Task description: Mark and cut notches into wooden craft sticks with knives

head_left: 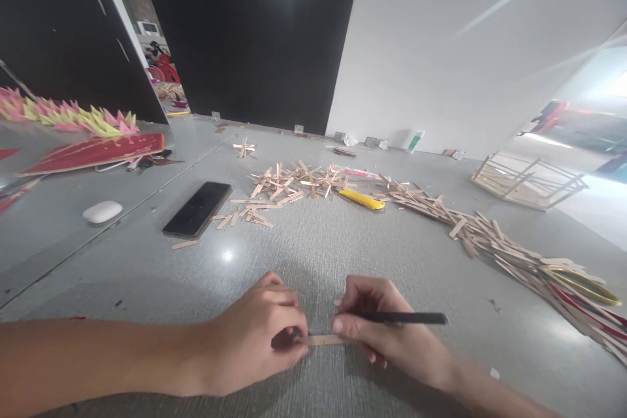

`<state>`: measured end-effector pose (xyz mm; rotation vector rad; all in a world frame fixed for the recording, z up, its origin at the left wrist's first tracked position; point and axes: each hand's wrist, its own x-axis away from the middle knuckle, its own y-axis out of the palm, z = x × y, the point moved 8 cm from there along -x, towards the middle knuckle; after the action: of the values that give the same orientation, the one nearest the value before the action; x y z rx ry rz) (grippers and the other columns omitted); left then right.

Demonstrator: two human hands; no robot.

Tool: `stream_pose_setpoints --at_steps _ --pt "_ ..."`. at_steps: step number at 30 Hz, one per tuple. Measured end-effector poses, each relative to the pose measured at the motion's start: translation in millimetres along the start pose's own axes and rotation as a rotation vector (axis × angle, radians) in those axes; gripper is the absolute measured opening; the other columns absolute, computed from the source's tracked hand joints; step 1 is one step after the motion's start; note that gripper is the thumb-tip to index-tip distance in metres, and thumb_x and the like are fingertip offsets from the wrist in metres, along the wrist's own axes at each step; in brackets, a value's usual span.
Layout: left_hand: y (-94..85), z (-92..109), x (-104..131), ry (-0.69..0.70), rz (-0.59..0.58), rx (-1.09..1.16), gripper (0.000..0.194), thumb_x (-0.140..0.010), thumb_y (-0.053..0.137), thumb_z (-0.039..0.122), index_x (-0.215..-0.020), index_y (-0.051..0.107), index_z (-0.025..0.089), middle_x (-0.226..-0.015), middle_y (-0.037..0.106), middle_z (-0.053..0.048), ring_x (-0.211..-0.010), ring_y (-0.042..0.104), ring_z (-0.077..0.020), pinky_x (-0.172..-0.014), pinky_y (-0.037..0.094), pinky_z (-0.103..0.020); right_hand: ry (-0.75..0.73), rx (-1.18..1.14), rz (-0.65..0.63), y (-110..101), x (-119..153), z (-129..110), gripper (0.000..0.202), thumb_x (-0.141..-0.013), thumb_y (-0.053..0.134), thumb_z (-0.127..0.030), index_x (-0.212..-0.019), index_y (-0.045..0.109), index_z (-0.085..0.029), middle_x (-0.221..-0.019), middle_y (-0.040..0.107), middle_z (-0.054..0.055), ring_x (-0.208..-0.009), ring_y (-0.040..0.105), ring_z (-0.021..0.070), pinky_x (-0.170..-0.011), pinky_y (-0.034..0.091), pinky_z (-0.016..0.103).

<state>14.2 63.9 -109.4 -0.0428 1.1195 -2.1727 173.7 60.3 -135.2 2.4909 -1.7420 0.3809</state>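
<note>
Grey speckled floor (313, 241) serving as the work surface, running back to a black panel and a white wall. Left hand (255, 339) lying closed, fingertips pinning one end of a flat wooden stick (326, 340) to the floor; right hand (386, 333) gripping a black pen (411, 318) in closed fingers, tip meeting the same stick's other end. Judging risks: stick likely skidding on the smooth floor if pinning pressure eases; pen tip probably slipping off the narrow strip; thin wood possibly splitting under heavy pressing. Noting open floor directly ahead of both hands, wide enough for free forearm movement. Finding clutter further out: smartphone (197, 209) and white case (102, 211) lying to the left, heap of crossed sticks (289, 184) and yellow utility knife (362, 200) ahead, long spill of sticks (490, 238) with yellow-handled scissors (585, 282) crowding the right. Flagging the right side as tight for wide elbow swings, blades lying within sweeping range there.
</note>
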Motion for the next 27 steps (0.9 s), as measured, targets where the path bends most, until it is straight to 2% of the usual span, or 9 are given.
stream_pose_setpoints --at_steps 4,9,12,19,22,25,27 --pt "0.8 -0.5 -0.6 -0.005 0.034 0.018 0.016 -0.088 0.068 0.010 -0.077 0.062 0.020 -0.072 0.060 0.008 -0.067 0.050 -0.0112 -0.085 0.038 -0.031 -0.006 0.169 -0.046 9.1 3.4 0.6 0.028 -0.090 0.072 -0.036 -0.075 0.055 -0.020 -0.055 0.054 -0.006 -0.045 0.047 0.0068 -0.044 0.035 0.019" --pt "2.2 0.4 0.2 0.004 0.030 0.035 0.019 -0.087 0.068 0.010 -0.075 0.057 0.020 -0.070 0.058 0.009 -0.063 0.050 -0.0095 -0.086 0.038 -0.031 -0.004 0.326 -0.031 15.1 4.1 1.3 0.041 -0.097 0.060 -0.045 -0.066 0.043 -0.024 -0.046 0.048 -0.006 -0.037 0.045 0.0078 -0.041 0.032 0.021" --pt "2.7 -0.1 0.1 0.002 0.021 0.028 0.019 -0.087 0.068 0.010 -0.076 0.055 0.020 -0.071 0.058 0.009 -0.064 0.050 -0.0099 -0.085 0.038 -0.030 -0.010 0.382 -0.039 17.3 5.6 -0.3 0.043 -0.097 0.059 -0.046 -0.065 0.039 -0.025 -0.044 0.046 -0.007 -0.035 0.045 0.0083 -0.043 0.035 0.023" --pt "0.4 2.6 -1.9 0.030 0.013 -0.016 0.019 -0.087 0.066 0.009 -0.075 0.055 0.020 -0.071 0.056 0.007 -0.065 0.049 -0.0114 -0.084 0.039 -0.031 -0.005 0.466 -0.067 19.6 10.7 -4.0 0.041 -0.098 0.051 -0.049 -0.066 0.041 -0.025 -0.043 0.045 -0.007 -0.038 0.047 0.0100 -0.066 0.049 0.033" --pt "-1.0 15.7 -0.8 0.173 -0.033 -0.139 0.012 -0.092 0.062 0.009 -0.091 0.068 0.020 -0.076 0.060 0.002 -0.068 0.051 -0.0149 -0.084 0.041 -0.033 -0.002 0.495 -0.057 18.8 10.3 -4.4 0.043 -0.098 0.051 -0.051 -0.066 0.040 -0.025 -0.043 0.045 -0.007 -0.039 0.047 0.0108 -0.074 0.050 0.037" --pt "-0.6 29.2 2.6 0.344 -0.079 -0.308 0.021 -0.100 0.055 0.011 -0.109 0.073 0.016 -0.079 0.061 -0.002 -0.069 0.051 -0.0179 -0.086 0.043 -0.036 0.004 0.502 -0.048 18.1 10.2 -4.2 0.044 -0.098 0.049 -0.054 -0.066 0.038 -0.026 -0.046 0.045 -0.006 -0.039 0.047 0.0113 -0.067 0.049 0.035" --pt "-1.3 31.1 3.0 0.373 -0.092 -0.334 0.021 -0.100 0.055 0.011 -0.110 0.073 0.014 -0.079 0.061 -0.003 -0.069 0.051 -0.0186 -0.086 0.043 -0.037 0.003 0.500 -0.049 18.5 10.4 -4.4 0.044 -0.098 0.048 -0.053 -0.066 0.037 -0.026 -0.048 0.045 -0.006 -0.038 0.047 0.0111 -0.064 0.049 0.034"
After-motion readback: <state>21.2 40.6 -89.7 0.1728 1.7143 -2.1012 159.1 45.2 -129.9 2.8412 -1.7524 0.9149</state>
